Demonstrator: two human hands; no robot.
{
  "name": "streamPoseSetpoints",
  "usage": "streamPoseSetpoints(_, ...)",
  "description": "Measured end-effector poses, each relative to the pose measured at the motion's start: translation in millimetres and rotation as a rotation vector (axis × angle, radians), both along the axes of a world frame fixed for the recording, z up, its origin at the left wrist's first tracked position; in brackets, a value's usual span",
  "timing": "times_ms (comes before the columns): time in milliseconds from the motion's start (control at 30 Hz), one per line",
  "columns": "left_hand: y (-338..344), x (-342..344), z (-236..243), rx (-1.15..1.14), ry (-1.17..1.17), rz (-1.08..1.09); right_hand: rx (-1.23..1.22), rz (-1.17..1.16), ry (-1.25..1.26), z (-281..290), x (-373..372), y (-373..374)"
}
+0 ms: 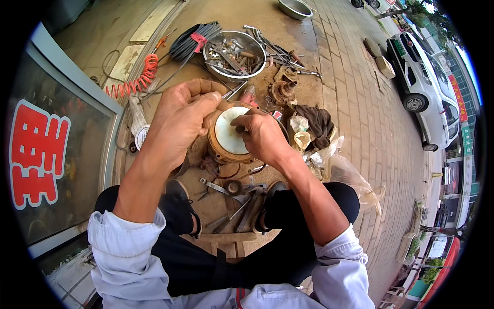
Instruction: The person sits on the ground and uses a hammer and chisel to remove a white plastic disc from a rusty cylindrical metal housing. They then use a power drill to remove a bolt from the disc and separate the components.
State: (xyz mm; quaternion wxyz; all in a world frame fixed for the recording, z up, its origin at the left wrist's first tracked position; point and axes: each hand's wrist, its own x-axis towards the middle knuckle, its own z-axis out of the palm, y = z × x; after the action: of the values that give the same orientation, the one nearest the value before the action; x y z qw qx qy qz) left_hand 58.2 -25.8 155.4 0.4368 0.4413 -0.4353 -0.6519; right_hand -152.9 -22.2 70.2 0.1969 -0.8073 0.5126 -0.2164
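Note:
A round, rusty-brown metal housing (222, 153) stands between my knees, with a smooth white disc (229, 139) set inside its rim. My right hand (266, 136) is over the disc's right side, fingers curled in a pinch at its surface. Something small and dark shows by the fingertips, too little of it to name. Up at the housing's left rim is my left hand (180, 116), thumb and forefinger pressed together; whatever they may hold is hidden. Between my shoes lie several hand tools (246, 213), and a short round metal piece (234, 187) sits just above them.
Beyond the housing stands a metal bowl (231, 79) of loose parts, beside a black cable coil (181, 45). An orange coiled hose (140, 77) lies left. At right are a rusty part (283, 90), dark cloth (316, 123) and a plastic bag (351, 175). A glass door (82, 118) borders the left.

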Motion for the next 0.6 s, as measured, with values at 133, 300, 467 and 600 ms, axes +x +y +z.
streamPoseSetpoints(133,1,5,-3,-0.024,-0.019,0.022,0.189,-0.142,0.249,21,15,5)
streamPoseSetpoints(300,1,0,1,-0.022,-0.016,0.002,-0.038,0.012,0.072,-6,-1,-4)
streamPoseSetpoints(467,1,0,-3,-0.018,-0.055,0.049,0.088,-0.097,0.151,17,10,4)
streamPoseSetpoints(600,1,-6,-2,-0.024,-0.060,0.041,0.034,-0.025,0.090,-1,0,1)
